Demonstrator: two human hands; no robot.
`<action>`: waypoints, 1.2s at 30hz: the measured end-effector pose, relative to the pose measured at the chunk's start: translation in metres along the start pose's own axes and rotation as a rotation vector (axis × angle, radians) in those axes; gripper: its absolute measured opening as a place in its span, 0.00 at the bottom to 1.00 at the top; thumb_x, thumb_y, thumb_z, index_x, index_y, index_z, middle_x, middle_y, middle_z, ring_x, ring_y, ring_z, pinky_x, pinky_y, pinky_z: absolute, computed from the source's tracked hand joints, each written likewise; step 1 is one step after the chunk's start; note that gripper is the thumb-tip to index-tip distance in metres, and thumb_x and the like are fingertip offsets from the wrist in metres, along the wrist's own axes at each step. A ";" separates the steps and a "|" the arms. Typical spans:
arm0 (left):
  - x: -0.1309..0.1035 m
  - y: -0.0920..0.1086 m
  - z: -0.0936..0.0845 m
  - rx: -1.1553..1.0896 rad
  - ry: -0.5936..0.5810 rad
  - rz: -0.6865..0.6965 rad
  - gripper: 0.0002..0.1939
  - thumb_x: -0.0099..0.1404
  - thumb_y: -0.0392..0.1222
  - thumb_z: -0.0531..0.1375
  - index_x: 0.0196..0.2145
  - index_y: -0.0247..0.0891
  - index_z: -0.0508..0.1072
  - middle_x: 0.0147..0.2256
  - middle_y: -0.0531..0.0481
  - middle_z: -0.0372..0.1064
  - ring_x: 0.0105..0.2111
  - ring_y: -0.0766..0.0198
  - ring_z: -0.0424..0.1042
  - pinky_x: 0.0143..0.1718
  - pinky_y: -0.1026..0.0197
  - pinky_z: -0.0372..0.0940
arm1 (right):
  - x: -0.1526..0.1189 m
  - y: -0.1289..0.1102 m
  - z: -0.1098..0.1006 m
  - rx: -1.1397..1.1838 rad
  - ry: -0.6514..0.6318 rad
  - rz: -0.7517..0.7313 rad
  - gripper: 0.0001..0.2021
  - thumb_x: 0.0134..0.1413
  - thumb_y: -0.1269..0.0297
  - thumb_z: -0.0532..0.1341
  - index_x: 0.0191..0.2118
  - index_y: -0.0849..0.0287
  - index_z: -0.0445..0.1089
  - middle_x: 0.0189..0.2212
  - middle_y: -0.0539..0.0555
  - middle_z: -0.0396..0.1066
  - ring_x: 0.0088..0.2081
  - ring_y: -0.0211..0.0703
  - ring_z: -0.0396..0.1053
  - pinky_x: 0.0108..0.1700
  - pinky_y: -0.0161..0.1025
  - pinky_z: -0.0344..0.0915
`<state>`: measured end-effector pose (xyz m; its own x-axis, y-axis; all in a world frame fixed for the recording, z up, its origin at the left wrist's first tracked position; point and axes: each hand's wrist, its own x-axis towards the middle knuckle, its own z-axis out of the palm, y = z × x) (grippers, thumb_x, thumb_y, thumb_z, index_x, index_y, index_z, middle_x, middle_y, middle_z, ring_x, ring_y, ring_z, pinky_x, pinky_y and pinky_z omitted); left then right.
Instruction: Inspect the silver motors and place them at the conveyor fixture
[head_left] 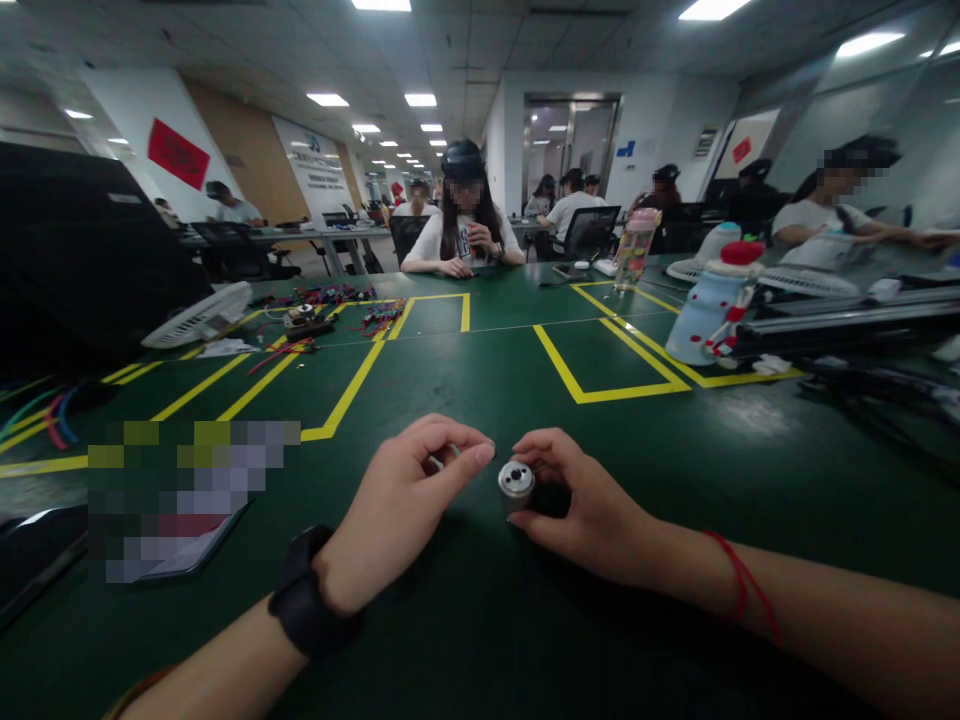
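A small silver metal cylinder (516,486), with a few dark holes in its round top face, stands upright on the green table in front of me. My right hand (581,505) curls around it from the right, thumb at the near side and fingers at the far side. Just left of the cylinder, my left hand (409,500) has thumb and index finger pressed together in a pinch. A tiny dark speck shows at those fingertips, too small to name. The pinch is close to the cylinder's top, apart from it.
Yellow tape (634,393) marks the green table (450,380). Wires and small parts (304,318) lie at the left beside a white fan (199,315). A blue bottle (701,310) and black cables (877,400) are at the right. A person (465,225) sits opposite.
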<state>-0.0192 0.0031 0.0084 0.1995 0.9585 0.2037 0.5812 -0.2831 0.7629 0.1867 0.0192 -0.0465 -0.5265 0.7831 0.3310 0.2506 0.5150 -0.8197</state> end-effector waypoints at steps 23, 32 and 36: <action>-0.030 -0.075 -0.060 0.041 0.005 -0.393 0.21 0.62 0.60 0.55 0.43 0.44 0.72 0.30 0.54 0.68 0.32 0.60 0.68 0.32 0.61 0.61 | -0.064 0.073 -0.222 -0.829 0.695 0.588 0.27 0.42 0.51 0.64 0.48 0.58 0.63 0.42 0.60 0.68 0.39 0.53 0.68 0.42 0.51 0.65; -0.028 -0.079 -0.054 0.038 0.046 -0.412 0.21 0.61 0.62 0.55 0.42 0.44 0.73 0.29 0.55 0.69 0.29 0.61 0.67 0.29 0.63 0.59 | -0.053 0.061 -0.187 -1.278 0.699 0.343 0.41 0.41 0.48 0.64 0.60 0.64 0.54 0.58 0.68 0.55 0.59 0.65 0.51 0.56 0.60 0.50; -0.028 -0.077 -0.051 0.116 0.055 -0.410 0.22 0.61 0.62 0.54 0.41 0.44 0.74 0.32 0.53 0.72 0.32 0.59 0.69 0.31 0.61 0.61 | -0.014 0.018 -0.083 -0.772 0.003 0.119 0.27 0.51 0.47 0.59 0.54 0.54 0.65 0.54 0.57 0.63 0.55 0.50 0.58 0.54 0.50 0.55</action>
<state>-0.1102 -0.0004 -0.0245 -0.1069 0.9920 -0.0673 0.6890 0.1227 0.7143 0.2659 0.0464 -0.0269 -0.4586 0.8485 0.2639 0.8002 0.5235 -0.2927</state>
